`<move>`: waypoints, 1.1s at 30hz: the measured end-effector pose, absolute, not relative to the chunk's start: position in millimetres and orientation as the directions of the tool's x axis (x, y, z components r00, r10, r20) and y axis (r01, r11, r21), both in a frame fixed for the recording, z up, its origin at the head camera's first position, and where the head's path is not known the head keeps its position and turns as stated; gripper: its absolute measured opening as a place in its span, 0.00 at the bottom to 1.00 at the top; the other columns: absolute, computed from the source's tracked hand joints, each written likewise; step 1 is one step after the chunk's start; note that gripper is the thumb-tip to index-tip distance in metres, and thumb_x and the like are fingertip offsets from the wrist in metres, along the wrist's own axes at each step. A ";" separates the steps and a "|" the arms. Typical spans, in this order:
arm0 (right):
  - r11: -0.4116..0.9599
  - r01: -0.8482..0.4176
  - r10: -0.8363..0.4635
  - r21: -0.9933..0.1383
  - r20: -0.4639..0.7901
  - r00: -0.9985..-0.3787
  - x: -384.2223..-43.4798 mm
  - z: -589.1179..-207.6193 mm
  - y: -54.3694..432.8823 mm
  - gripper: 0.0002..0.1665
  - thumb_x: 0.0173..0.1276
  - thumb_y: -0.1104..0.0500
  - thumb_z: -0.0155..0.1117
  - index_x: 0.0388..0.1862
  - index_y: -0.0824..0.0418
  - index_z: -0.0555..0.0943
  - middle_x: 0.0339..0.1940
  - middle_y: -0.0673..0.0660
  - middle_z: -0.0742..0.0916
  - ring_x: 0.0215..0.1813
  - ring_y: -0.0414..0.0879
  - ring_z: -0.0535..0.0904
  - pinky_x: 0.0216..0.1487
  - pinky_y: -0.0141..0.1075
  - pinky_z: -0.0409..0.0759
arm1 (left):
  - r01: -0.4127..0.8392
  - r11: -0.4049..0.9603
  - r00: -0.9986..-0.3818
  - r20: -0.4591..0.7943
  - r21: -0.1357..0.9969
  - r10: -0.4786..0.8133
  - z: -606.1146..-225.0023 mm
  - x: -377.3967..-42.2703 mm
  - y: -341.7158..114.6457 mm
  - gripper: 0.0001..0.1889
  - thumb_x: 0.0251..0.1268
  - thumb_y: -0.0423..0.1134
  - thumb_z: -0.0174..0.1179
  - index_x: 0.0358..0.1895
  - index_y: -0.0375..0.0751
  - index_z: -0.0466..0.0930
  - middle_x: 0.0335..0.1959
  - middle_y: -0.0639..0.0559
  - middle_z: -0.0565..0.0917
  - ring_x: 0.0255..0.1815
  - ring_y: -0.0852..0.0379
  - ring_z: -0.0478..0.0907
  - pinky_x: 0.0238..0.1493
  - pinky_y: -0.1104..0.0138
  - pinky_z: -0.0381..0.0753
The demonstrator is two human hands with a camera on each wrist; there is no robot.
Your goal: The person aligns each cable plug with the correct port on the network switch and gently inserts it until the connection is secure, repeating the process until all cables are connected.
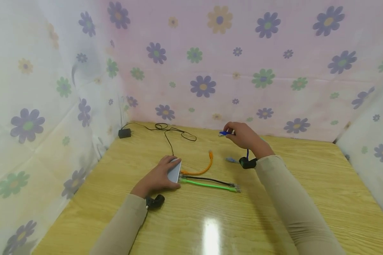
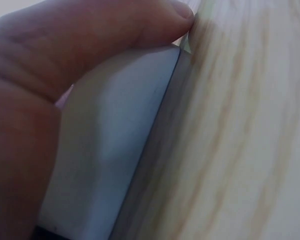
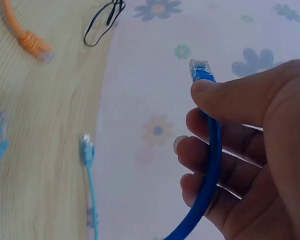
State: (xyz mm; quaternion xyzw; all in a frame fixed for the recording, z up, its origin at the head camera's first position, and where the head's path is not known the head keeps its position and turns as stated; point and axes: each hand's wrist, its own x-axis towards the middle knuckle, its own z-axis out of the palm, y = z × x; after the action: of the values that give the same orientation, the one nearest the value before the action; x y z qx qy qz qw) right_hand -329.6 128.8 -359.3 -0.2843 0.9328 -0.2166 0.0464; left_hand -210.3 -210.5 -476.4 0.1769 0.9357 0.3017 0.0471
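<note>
My left hand [image 1: 154, 180] grips a flat white box, seemingly a network switch [image 1: 174, 172], its thumb and fingers at opposite edges. In the left wrist view, the thumb lies across a corner of the switch's smooth top [image 2: 115, 130]. Raised near the back edge of the table, my right hand [image 1: 245, 136] pinches a blue network cable [image 3: 215, 145] just behind its clear plug [image 3: 200, 67]. That plug points upward in the right wrist view, away from the switch. Orange [image 1: 207, 169], black [image 1: 207, 179] and green [image 1: 207, 185] network cables run from the switch's right side.
A light-blue cable plug [image 1: 232, 160] lies below the right hand; a thin cyan cable [image 3: 90, 165] shows in the right wrist view. A black power adapter [image 1: 125, 133] stands back left, its looped cord [image 1: 175, 129] leading to the switch. Flowered cloth [image 1: 182, 71] walls the table.
</note>
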 end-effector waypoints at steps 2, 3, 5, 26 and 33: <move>0.741 -0.510 -0.552 -0.436 0.036 -0.833 -326.9 -355.5 126.8 0.15 0.74 0.57 0.55 0.57 0.57 0.75 0.48 0.60 0.83 0.44 0.52 0.80 0.45 0.47 0.77 | 0.314 0.758 -0.929 0.021 0.572 0.369 -476.1 -211.8 -210.9 0.52 0.41 0.56 0.74 0.75 0.54 0.59 0.75 0.52 0.57 0.69 0.48 0.59 0.52 0.57 0.73; 0.740 -0.510 -0.553 -0.439 0.035 -0.833 -325.9 -353.9 126.2 0.15 0.74 0.57 0.54 0.58 0.56 0.75 0.48 0.60 0.84 0.44 0.52 0.80 0.45 0.47 0.77 | 0.314 0.758 -0.928 0.018 0.571 0.371 -476.1 -212.3 -211.0 0.52 0.41 0.56 0.74 0.75 0.54 0.59 0.75 0.52 0.57 0.69 0.48 0.58 0.52 0.57 0.73; 0.740 -0.507 -0.552 -0.441 0.032 -0.834 -324.6 -351.9 124.9 0.16 0.74 0.56 0.54 0.58 0.55 0.74 0.49 0.59 0.84 0.44 0.51 0.81 0.44 0.47 0.77 | 0.316 0.758 -0.927 0.015 0.571 0.375 -476.1 -212.6 -211.4 0.52 0.42 0.56 0.74 0.75 0.54 0.59 0.75 0.52 0.57 0.69 0.48 0.58 0.52 0.57 0.73; 0.608 -0.450 -0.543 -0.654 0.071 -0.837 -311.3 -341.5 112.4 0.20 0.76 0.51 0.51 0.64 0.51 0.74 0.45 0.56 0.86 0.34 0.47 0.79 0.38 0.42 0.77 | 0.304 0.760 -0.933 0.020 0.574 0.358 -477.2 -209.5 -212.4 0.52 0.41 0.56 0.74 0.75 0.55 0.59 0.75 0.52 0.58 0.71 0.47 0.57 0.54 0.55 0.72; 0.595 -0.437 -0.558 -0.674 0.045 -0.829 -306.1 -341.5 104.8 0.24 0.76 0.51 0.52 0.68 0.55 0.73 0.49 0.58 0.85 0.43 0.49 0.82 0.40 0.41 0.78 | 0.295 0.763 -0.935 0.007 0.576 0.356 -475.2 -208.9 -210.4 0.52 0.41 0.56 0.73 0.75 0.56 0.59 0.75 0.53 0.57 0.71 0.48 0.57 0.54 0.55 0.72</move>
State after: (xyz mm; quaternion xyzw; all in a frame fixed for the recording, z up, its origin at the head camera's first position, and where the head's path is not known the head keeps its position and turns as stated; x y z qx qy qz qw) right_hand -306.1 104.8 -341.5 -0.2798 0.8890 -0.3523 0.0857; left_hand -208.9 -210.4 -475.2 0.1736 0.9374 0.2976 0.0512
